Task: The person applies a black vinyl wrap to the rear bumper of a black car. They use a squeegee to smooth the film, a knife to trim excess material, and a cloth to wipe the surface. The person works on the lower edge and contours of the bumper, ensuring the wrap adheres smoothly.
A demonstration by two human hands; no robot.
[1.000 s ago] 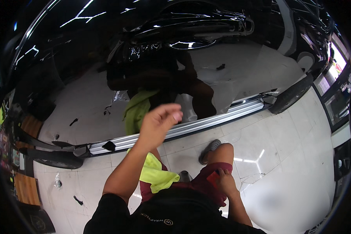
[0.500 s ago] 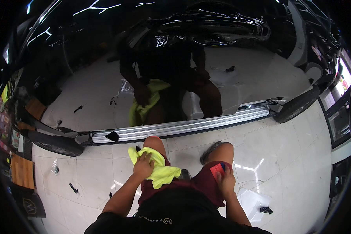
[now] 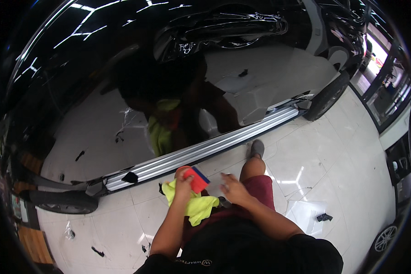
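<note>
My left hand [image 3: 183,185] is closed on a red squeegee [image 3: 196,180] with a blue edge, held over my left knee. A fluorescent yellow cloth [image 3: 201,211] lies draped over my left thigh, beneath that hand and wrist. My right hand [image 3: 233,189] is a short way right of the squeegee, fingers apart and holding nothing. In front of me rises the glossy black car side [image 3: 123,114], reflecting me and the floor, with a ribbed silver running board [image 3: 201,146] along its bottom. A small black piece [image 3: 129,177] sits at the board's left part.
Wheels stand at left [image 3: 61,201] and right [image 3: 326,98]. A white sheet [image 3: 303,214] with a black scrap lies on the tiled floor [image 3: 333,164] to my right; black scraps [image 3: 97,251] lie to the left. Wooden boards [image 3: 31,244] are at lower left, glass doors [image 3: 388,82] at right.
The squeegee has passed from my right hand at my right thigh to my left hand. My right hand has moved inward and forward and opened. My right foot has shifted forward.
</note>
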